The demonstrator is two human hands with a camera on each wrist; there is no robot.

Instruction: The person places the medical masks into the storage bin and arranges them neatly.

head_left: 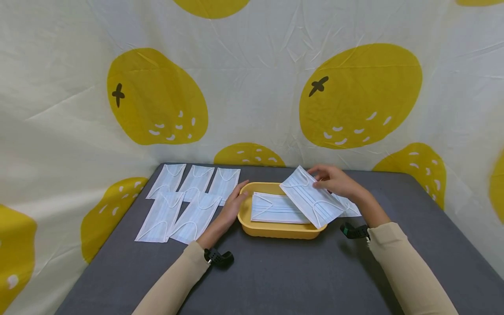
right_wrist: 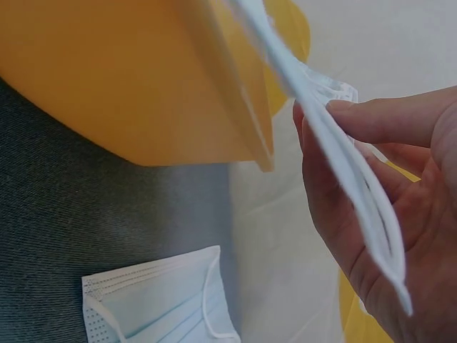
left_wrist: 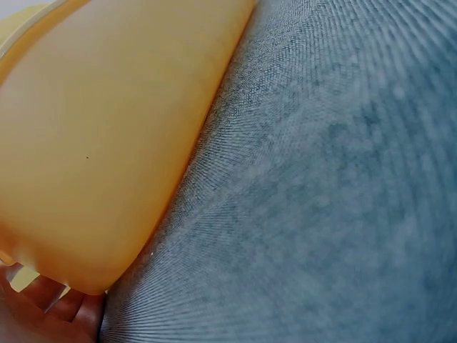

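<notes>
A yellow oval tray (head_left: 245,217) sits mid-table with one pale blue face mask (head_left: 275,208) lying flat in it. My right hand (head_left: 334,180) pinches a second mask (head_left: 313,197) by its far edge and holds it tilted over the tray's right end; in the right wrist view that mask (right_wrist: 335,136) runs edge-on between thumb and fingers beside the tray (right_wrist: 128,78). My left hand (head_left: 235,202) rests against the tray's left rim, fingers straight. The left wrist view shows the tray's wall (left_wrist: 100,136) close up and fingertips (left_wrist: 43,307) beneath it.
Several more masks (head_left: 185,201) lie spread on the grey table (head_left: 275,271) left of the tray. Another mask (head_left: 350,208) lies on the table under my right hand, also in the right wrist view (right_wrist: 157,304). A white cloth with yellow lemons (head_left: 157,96) backs the table.
</notes>
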